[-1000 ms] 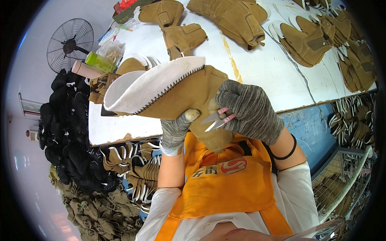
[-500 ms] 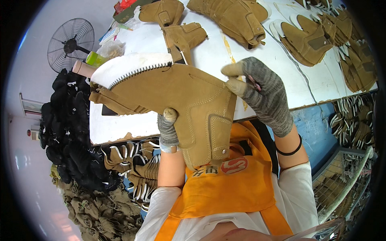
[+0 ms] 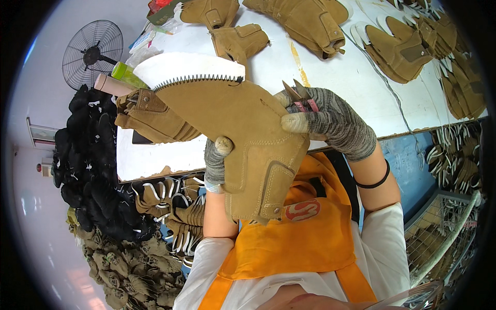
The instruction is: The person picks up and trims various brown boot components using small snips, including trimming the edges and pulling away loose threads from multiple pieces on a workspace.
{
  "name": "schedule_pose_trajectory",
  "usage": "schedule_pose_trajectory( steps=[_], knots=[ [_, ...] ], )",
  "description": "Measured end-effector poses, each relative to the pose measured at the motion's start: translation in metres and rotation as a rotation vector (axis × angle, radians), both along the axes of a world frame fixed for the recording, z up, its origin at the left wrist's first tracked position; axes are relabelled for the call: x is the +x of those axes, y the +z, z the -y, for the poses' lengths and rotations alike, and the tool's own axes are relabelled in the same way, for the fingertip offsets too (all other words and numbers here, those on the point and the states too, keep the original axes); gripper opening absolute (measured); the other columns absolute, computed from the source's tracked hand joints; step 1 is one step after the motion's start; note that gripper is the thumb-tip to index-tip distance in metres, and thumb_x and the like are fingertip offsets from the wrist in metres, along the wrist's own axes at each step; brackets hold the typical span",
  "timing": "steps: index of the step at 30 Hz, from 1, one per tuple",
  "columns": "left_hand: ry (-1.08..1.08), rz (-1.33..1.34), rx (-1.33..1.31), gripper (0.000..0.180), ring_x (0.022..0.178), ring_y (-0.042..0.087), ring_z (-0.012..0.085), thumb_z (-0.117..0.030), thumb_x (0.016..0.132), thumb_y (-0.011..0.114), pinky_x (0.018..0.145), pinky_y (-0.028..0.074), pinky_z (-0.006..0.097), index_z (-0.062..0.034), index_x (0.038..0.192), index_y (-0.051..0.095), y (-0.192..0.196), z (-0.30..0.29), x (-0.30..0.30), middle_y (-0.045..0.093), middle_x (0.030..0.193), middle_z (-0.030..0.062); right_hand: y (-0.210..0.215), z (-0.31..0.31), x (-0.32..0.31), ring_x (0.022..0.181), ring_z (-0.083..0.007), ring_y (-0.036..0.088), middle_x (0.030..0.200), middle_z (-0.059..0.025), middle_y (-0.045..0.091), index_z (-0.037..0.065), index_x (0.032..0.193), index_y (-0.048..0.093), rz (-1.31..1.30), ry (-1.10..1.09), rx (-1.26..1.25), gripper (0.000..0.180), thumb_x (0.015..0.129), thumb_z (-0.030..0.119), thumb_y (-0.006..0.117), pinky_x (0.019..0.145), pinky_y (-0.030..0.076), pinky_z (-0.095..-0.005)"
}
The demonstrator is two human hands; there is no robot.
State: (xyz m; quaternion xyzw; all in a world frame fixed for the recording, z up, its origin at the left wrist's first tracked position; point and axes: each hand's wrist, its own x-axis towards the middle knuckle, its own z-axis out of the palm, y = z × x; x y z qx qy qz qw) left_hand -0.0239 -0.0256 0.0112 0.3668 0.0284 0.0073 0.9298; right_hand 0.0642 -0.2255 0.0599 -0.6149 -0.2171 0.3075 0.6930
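A tan suede boot upper (image 3: 232,113) with pale stitching hangs before my chest, above the near table edge. Dark zigzag stitches join a white piece (image 3: 191,70) to its curved top edge. My left hand (image 3: 216,163), in a grey glove with bare-looking beige fingertips, grips the upper's lower edge, thumb on the near face. My right hand (image 3: 336,124), gloved alike, pinches the upper's right edge. Tucked in that same hand is a pair of thread snips (image 3: 298,97), pink on the handles, dark blades pointing up. Behind the upper, to the left, more tan boot uppers (image 3: 150,119) lie partly hidden.
Several tan uppers (image 3: 305,26) lie on the white table (image 3: 361,98), with stacks at the far right. A cable (image 3: 398,101) trails over the edge. A green-lidded bottle (image 3: 126,74) and fan (image 3: 92,55) stand at left. Black pieces (image 3: 88,170) hang below; a wire basket (image 3: 439,227) stands right.
My right hand has turned and come onto the upper's right edge, bringing the snips' blades into sight. The upper has tilted and shifted slightly, its white piece moving right and up.
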Motion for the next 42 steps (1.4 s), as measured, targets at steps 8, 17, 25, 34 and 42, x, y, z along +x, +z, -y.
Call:
schedule_pose_trajectory(
  steps=[8, 17, 25, 34, 42],
  knots=[
    [0.076, 0.031, 0.307, 0.086, 0.096, 0.063, 0.0274, -0.046, 0.064, 0.081, 0.08, 0.056, 0.037, 0.0066, 0.122, 0.046, -0.01, -0.013, 0.001, 0.059, 0.11, 0.0183, 0.002, -0.003, -0.006, 0.074, -0.0133, 0.06, 0.083, -0.0091, 0.065, 0.001, 0.112, 0.062, 0.448, -0.088, -0.184, 0.051, 0.079, 0.039, 0.071, 0.067, 0.051, -0.0271],
    [0.094, 0.004, 0.284, 0.084, 0.096, 0.063, 0.0276, -0.043, 0.064, 0.081, 0.081, 0.055, 0.037, 0.0072, 0.122, 0.046, -0.006, -0.018, -0.006, 0.059, 0.112, 0.019, -0.005, 0.005, -0.011, 0.076, -0.0145, 0.06, 0.088, -0.0122, 0.065, -0.001, 0.112, 0.06, 0.407, -0.119, -0.002, 0.041, 0.083, 0.028, 0.067, 0.071, 0.051, -0.0277],
    [0.16, 0.047, 0.295, 0.086, 0.1, 0.061, 0.029, -0.041, 0.066, 0.081, 0.084, 0.054, 0.039, 0.007, 0.125, 0.042, 0.004, -0.003, -0.01, 0.057, 0.114, 0.0195, 0.0, -0.003, -0.013, 0.076, -0.0128, 0.059, 0.086, -0.0087, 0.064, -0.001, 0.108, 0.061, 0.457, -0.124, -0.084, 0.042, 0.08, 0.028, 0.07, 0.071, 0.05, -0.0273],
    [0.075, -0.022, 0.149, 0.087, 0.1, 0.061, 0.029, -0.045, 0.065, 0.081, 0.084, 0.054, 0.039, 0.0059, 0.125, 0.043, -0.009, -0.01, -0.008, 0.057, 0.114, 0.0195, 0.008, 0.01, -0.015, 0.078, -0.0121, 0.057, 0.086, -0.005, 0.064, 0.001, 0.109, 0.062, 0.183, -0.014, -0.004, 0.04, 0.082, 0.029, 0.069, 0.073, 0.049, -0.0275],
    [-0.001, -0.033, 0.207, 0.088, 0.101, 0.061, 0.0279, -0.044, 0.065, 0.08, 0.084, 0.054, 0.038, 0.0051, 0.127, 0.042, 0.001, -0.012, 0.005, 0.057, 0.115, 0.0198, 0.009, 0.01, -0.015, 0.081, -0.011, 0.059, 0.089, -0.0041, 0.066, 0.001, 0.111, 0.063, 0.093, -0.067, -0.007, 0.041, 0.08, 0.028, 0.071, 0.074, 0.05, -0.0261]
  ],
)
